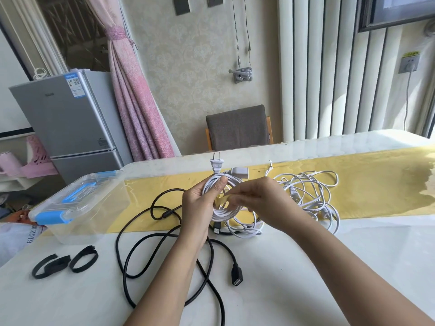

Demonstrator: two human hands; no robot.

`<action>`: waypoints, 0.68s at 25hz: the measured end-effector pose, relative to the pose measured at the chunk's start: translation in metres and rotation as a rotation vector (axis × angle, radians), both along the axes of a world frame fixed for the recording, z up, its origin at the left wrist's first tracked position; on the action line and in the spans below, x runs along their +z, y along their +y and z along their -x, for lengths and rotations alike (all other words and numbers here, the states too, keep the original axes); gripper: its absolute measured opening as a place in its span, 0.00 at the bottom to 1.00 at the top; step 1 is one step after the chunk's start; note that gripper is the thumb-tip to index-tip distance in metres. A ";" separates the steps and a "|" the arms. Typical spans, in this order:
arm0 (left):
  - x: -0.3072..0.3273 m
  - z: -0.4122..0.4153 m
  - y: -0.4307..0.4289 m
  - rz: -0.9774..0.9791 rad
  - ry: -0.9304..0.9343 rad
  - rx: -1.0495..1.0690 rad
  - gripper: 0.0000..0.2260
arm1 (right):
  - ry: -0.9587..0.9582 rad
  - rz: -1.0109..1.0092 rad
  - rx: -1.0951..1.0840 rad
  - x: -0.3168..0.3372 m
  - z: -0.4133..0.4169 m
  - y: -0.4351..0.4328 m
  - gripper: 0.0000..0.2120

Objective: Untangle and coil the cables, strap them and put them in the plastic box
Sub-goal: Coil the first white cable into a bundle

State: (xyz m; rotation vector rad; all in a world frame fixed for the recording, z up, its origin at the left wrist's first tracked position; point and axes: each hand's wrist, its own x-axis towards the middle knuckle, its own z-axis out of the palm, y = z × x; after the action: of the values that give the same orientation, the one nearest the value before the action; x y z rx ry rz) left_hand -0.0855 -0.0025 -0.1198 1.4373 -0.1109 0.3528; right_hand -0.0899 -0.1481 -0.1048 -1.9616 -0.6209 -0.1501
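My left hand (pixel 202 203) grips a coiled white power cable (pixel 223 211) held above the table, its two-pin plug (pixel 216 164) pointing up. A yellow strap (pixel 222 200) crosses the coil, and my right hand (pixel 259 198) pinches its end. A loose black USB cable (pixel 164 243) sprawls on the table below my arms. More tangled white cables (pixel 310 191) lie to the right. The clear plastic box (pixel 77 208) with blue latches stands at the left, its lid on.
Two black looped straps (pixel 66 262) lie on the white table near its front left corner. A yellow runner (pixel 376 184) crosses the table. Behind the table stand a grey chair (pixel 237 128) and a small fridge (pixel 70 123).
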 end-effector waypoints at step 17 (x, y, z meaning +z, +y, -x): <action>-0.004 0.002 -0.008 -0.117 -0.054 0.022 0.03 | -0.604 0.230 -0.617 -0.020 0.006 0.026 0.19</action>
State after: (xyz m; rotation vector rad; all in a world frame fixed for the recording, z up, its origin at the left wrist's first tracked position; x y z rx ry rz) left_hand -0.0872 -0.0100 -0.1235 1.5455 -0.1621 0.4090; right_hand -0.0954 -0.1221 -0.1247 -2.2855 -0.3929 -1.1253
